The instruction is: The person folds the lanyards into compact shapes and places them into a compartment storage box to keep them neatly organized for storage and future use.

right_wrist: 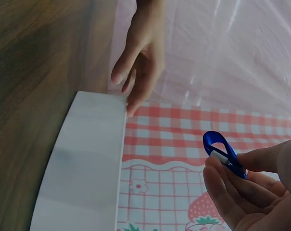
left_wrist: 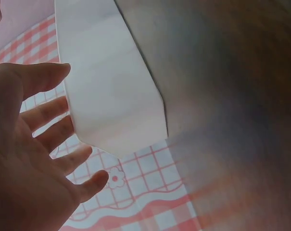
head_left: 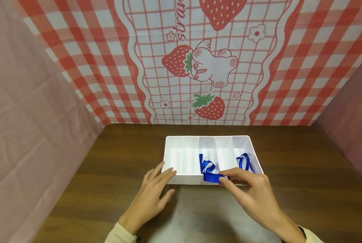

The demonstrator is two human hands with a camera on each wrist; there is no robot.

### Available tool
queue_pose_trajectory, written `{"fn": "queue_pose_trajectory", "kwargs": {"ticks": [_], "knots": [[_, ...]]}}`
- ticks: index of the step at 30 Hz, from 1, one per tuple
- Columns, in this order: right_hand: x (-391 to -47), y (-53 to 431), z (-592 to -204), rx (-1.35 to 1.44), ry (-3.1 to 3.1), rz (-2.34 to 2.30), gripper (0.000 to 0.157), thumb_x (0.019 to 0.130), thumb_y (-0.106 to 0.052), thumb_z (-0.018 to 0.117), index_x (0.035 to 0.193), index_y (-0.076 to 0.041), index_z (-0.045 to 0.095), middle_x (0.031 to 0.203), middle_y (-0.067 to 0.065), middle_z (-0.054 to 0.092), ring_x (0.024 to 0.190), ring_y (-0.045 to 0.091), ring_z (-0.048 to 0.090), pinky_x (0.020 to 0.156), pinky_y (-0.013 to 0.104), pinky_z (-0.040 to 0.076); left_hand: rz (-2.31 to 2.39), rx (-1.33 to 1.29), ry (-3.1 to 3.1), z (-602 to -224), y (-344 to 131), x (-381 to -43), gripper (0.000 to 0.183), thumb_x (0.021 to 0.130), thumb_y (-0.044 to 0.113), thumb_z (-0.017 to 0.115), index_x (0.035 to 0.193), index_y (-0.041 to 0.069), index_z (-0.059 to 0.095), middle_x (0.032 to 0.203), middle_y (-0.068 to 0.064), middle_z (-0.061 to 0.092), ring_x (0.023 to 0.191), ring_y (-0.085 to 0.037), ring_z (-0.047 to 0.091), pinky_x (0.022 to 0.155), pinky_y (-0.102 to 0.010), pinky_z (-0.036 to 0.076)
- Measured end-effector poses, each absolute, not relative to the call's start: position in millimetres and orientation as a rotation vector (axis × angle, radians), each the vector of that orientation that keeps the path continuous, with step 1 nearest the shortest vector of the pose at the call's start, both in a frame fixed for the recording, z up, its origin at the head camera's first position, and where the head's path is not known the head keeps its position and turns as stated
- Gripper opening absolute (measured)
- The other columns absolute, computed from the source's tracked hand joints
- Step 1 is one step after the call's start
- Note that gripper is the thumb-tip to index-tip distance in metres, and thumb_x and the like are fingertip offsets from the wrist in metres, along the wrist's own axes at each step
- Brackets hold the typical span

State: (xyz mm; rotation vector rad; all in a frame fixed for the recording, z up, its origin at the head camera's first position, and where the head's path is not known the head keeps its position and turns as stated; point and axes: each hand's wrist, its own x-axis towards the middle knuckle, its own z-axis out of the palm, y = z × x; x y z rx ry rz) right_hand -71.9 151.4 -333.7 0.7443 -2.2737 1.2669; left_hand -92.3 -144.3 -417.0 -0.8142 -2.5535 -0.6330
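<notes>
A white divided tray [head_left: 184, 180] sits on the table, its front wall also filling much of both wrist views. Between thumb and fingers my right hand [head_left: 256, 194] pinches a looped blue ribbon [head_left: 210, 178] just above the tray's front rim. The right wrist view shows a small white piece [right_wrist: 219, 156] inside this loop. Another curled blue ribbon [head_left: 210, 167] lies in a middle compartment, with something whitish beside it. More blue ribbon [head_left: 244, 161] is in the rightmost compartment, partly behind my right hand. My left hand [head_left: 151, 192] is at the tray's front left corner, fingers spread and holding nothing.
Brown wooden tabletop [head_left: 120, 162] surrounds the tray. Behind it hangs a red-and-white checked cloth [head_left: 108, 67] printed with strawberries. Pink cloth [head_left: 23, 135] covers the left side, and another pink sheet [head_left: 351, 111] hangs at the right.
</notes>
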Motion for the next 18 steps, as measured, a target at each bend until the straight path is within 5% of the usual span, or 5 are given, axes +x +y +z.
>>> {"fn": "queue_pose_trajectory", "kwargs": {"ticks": [5, 11, 18], "knots": [[-81.6, 142.3, -336.9, 0.736, -2.279, 1.175, 0.022, 0.082, -0.001, 0.079, 0.095, -0.019, 0.076, 0.085, -0.013, 0.073, 0.078, 0.001, 0.068, 0.072, 0.015, 0.053, -0.656, -0.814, -2.57, -420.5, -149.0, -91.6, 0.057, 0.085, 0.016, 0.079, 0.138, 0.01, 0.058, 0.14, -0.009, 0.058, 0.143, -0.036, 0.035, 0.106, -0.062, 0.035], [-100.5, 121.0, -338.4, 0.797, -2.214, 1.17, 0.021, 0.082, 0.0, 0.079, 0.098, -0.015, 0.077, 0.091, -0.006, 0.075, 0.085, 0.01, 0.071, 0.079, 0.015, 0.05, -0.662, -0.823, -2.589, -421.2, -150.9, -90.7, 0.059, 0.086, 0.017, 0.077, 0.141, 0.013, 0.056, 0.142, -0.005, 0.057, 0.146, -0.032, 0.032, 0.104, -0.058, 0.041], [-129.5, 85.8, -347.2, 0.842, -2.178, 1.03, 0.017, 0.08, 0.0, 0.08, 0.095, -0.008, 0.077, 0.09, -0.002, 0.075, 0.081, 0.014, 0.068, 0.073, 0.031, 0.053, -0.611, -0.827, -2.624, -419.7, -154.0, -88.1, 0.061, 0.086, 0.02, 0.077, 0.142, 0.015, 0.054, 0.143, -0.003, 0.056, 0.147, -0.029, 0.029, 0.102, -0.056, 0.043]]}}
